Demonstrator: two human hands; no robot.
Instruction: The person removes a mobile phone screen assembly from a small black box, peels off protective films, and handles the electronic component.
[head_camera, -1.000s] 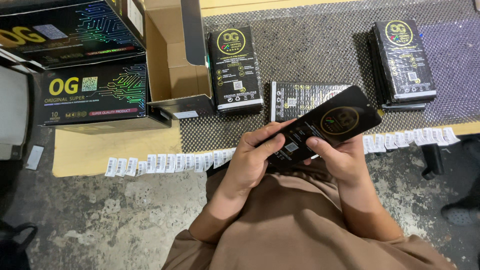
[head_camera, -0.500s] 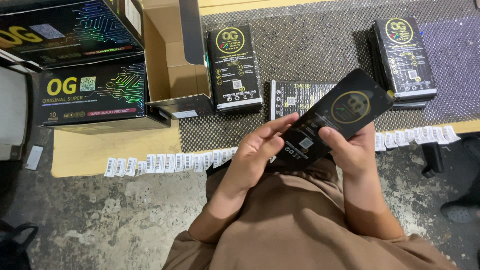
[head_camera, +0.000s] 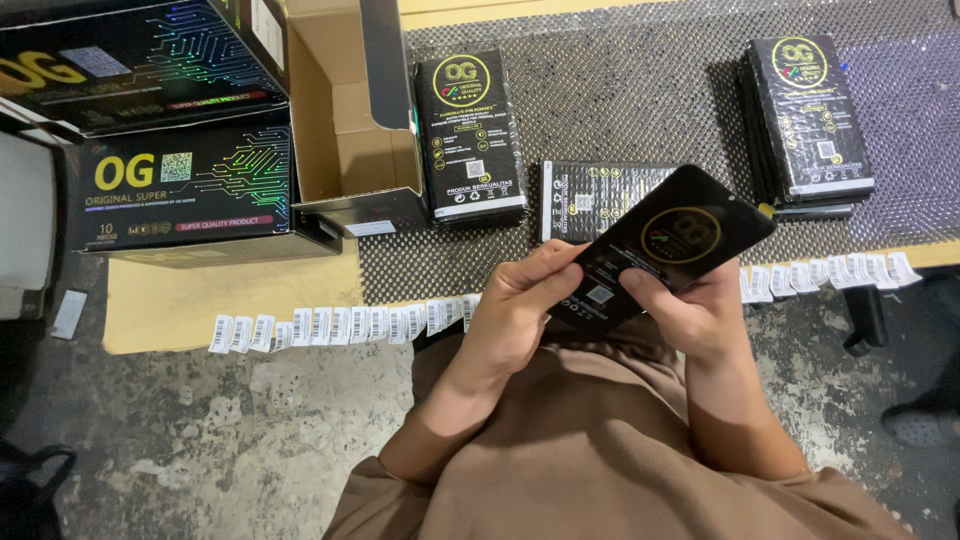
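Both hands clamped on a flat black packet above the lap, centre of the frame, apparently mid-check or mid-labelling.

At upper left stood stacked black cartons (head_camera: 170, 185) beside an open cardboard box (head_camera: 345, 150); a strip of small white labels (head_camera: 340, 325) ran along the mat's edge; the left hand (head_camera: 520, 310) pinched the black packet (head_camera: 670, 245) at its lower end, the right hand (head_camera: 690, 310) gripped it from beneath; the next move likely called for a steady, square hold; the packet's underside was hidden; the upper-right stack (head_camera: 810, 120) could not be counted.
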